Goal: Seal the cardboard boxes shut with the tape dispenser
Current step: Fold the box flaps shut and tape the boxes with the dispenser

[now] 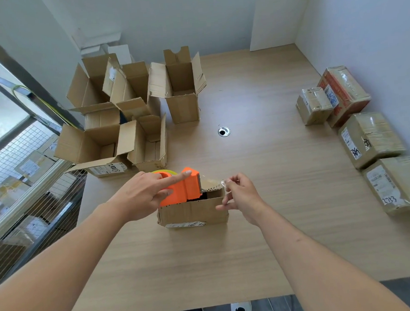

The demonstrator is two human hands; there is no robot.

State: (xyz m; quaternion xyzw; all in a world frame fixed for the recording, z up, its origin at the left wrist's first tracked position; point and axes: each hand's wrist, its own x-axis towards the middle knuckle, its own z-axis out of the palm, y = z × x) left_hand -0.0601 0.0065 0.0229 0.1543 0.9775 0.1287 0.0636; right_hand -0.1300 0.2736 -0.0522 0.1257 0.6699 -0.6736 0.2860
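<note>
The small cardboard box [193, 210] sits in the middle of the wooden surface [265, 236], directly in front of the person, close enough for both arms to work over it without leaning. Its top is not yet closed — a dark gap shows between the near wall and the far flap. The left hand [139, 198] is wrapped around the orange tape dispenser [183, 187], fingers closed on its body with the index finger laid straight along the top, likely to steady and steer the cutting edge, which points right across the box. The right hand [240, 196] is at the box's right end, its thumb and forefinger pinched on what looks like the free end of clear tape [223, 183], apparently drawing it out from the blade so it can be anchored on that side; the lower fingers touch the box's corner, which would keep it from sliding. The layout reads as a work line: open boxes [128, 117] clustered at the far left awaiting their turn, taped parcels [365, 139] lined up along the right wall, well apart from the box in hand.
</note>
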